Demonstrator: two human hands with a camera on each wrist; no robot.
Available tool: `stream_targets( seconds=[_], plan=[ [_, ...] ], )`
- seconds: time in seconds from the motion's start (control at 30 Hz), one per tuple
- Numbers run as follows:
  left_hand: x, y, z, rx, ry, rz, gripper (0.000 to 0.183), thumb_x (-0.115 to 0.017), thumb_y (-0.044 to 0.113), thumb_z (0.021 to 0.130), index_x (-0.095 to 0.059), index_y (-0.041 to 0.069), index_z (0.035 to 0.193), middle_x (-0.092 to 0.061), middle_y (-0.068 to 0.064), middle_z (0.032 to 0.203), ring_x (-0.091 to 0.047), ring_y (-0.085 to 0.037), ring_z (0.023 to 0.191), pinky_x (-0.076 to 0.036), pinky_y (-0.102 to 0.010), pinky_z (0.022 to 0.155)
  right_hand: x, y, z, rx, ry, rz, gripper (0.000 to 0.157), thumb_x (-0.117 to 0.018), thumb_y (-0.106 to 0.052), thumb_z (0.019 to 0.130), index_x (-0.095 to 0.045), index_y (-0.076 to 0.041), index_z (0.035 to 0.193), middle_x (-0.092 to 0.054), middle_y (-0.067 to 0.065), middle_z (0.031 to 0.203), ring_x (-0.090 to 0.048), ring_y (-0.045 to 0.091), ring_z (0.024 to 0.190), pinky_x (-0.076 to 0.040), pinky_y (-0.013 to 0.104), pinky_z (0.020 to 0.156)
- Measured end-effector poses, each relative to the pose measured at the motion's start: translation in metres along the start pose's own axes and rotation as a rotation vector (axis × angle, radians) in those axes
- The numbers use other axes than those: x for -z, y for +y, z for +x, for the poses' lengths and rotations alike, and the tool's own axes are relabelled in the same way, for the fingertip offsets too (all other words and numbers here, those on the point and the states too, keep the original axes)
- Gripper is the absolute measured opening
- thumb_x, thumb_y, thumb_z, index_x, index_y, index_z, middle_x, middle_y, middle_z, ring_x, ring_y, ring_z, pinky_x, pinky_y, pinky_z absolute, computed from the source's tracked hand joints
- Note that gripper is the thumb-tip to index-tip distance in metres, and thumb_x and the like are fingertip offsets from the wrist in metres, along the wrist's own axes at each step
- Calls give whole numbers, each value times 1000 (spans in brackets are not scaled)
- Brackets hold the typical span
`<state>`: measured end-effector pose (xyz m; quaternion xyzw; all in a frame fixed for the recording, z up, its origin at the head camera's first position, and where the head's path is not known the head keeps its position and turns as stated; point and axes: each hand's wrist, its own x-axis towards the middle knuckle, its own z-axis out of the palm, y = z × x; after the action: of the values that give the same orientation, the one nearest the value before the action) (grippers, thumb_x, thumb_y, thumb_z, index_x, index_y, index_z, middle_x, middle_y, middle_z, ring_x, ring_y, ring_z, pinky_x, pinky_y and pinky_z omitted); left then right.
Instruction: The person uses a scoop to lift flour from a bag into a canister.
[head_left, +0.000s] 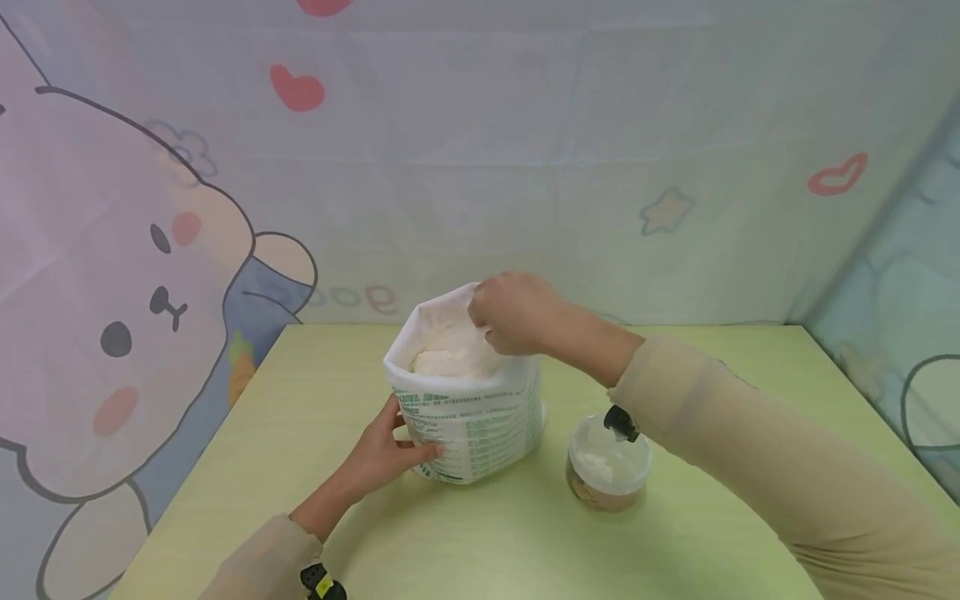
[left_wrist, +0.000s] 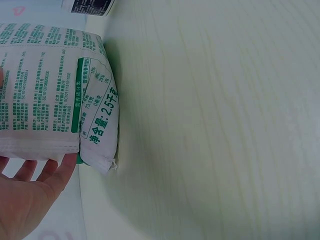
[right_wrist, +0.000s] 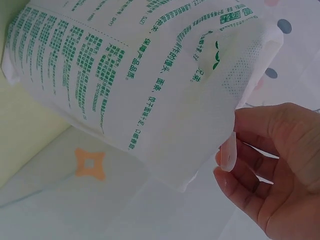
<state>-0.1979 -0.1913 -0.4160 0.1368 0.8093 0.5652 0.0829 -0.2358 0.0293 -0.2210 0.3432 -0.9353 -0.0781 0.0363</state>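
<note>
A white cloth-like flour bag (head_left: 468,425) with green print stands upright, its mouth wide and pale flour (head_left: 450,354) showing inside. My left hand (head_left: 386,454) holds the bag's lower left side, thumb on the printed front; the left wrist view shows its fingers (left_wrist: 35,172) along the bag's edge. Over the right rim of the mouth is my right hand (head_left: 517,315). In the right wrist view, that hand (right_wrist: 280,165) pinches a translucent plastic handle (right_wrist: 229,154) beside the rim, the tool's other end hidden by the bag.
To the right of the bag, under my right forearm, stands a lidless clear tub (head_left: 609,462) with some white powder in it and a brownish label. The light green table (head_left: 712,533) ends at a printed cloth backdrop (head_left: 480,167) behind the bag.
</note>
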Motion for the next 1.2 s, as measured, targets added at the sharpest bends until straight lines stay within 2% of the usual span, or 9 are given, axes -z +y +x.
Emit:
stream_targets(
  seconds=[0.07, 0.17, 0.47, 0.6, 0.73, 0.87, 1.2],
  plan=[
    [0, 0, 0, 7, 1, -3, 79, -78, 20, 74, -30, 41, 133, -46, 5, 127, -48, -27, 115, -54, -35, 82, 0, 3, -1, 5, 2, 37, 22, -57, -8, 84, -49, -14, 65, -39, -3, 64, -34, 14, 62, -28, 24, 49],
    [0, -1, 0, 5, 2, -4, 78, -78, 19, 75, -30, 38, 133, -46, 3, 127, -50, -28, 113, -54, -35, 81, 0, 8, -2, 9, 12, 81, 27, -55, -5, 83, -42, -16, 62, -30, -3, 61, -28, 13, 60, -22, 25, 49],
    [0, 0, 1, -9, -3, 7, 78, -78, 22, 75, -29, 39, 133, -45, 4, 127, -49, -29, 114, -54, -35, 81, -2, 10, -3, 13, 18, 133, 26, -53, -5, 81, -42, -16, 61, -26, -3, 60, -27, 14, 60, -20, 25, 49],
    [0, 0, 0, -11, -5, 4, 77, -78, 23, 75, -29, 39, 133, -45, 4, 128, -48, -29, 115, -54, -35, 82, -4, 13, -4, 15, 31, 152, 19, -55, -6, 81, -50, -15, 65, -34, -3, 61, -33, 14, 63, -25, 26, 52],
    [-1, 1, -1, -8, -3, 0, 77, -78, 22, 75, -30, 39, 133, -45, 4, 128, -47, -29, 115, -54, -35, 81, -6, 17, -7, 16, 47, 185, 11, -56, -7, 82, -62, -13, 75, -50, -2, 68, -43, 16, 69, -34, 27, 57],
    [-1, 1, -1, -8, -5, -8, 77, -78, 21, 75, -30, 39, 132, -45, 3, 127, -49, -30, 115, -54, -35, 81, -6, 23, -11, 25, 62, 207, 12, -57, -8, 82, -68, -12, 86, -63, -2, 81, -54, 16, 77, -46, 30, 67],
    [0, 1, -1, 3, -2, 4, 75, -78, 21, 74, -32, 39, 131, -47, 3, 125, -53, -30, 111, -54, -36, 81, -3, 37, -17, 8, 96, 225, 14, -59, -9, 80, -68, -11, 90, -63, -1, 82, -55, 18, 77, -48, 32, 69]
  ],
)
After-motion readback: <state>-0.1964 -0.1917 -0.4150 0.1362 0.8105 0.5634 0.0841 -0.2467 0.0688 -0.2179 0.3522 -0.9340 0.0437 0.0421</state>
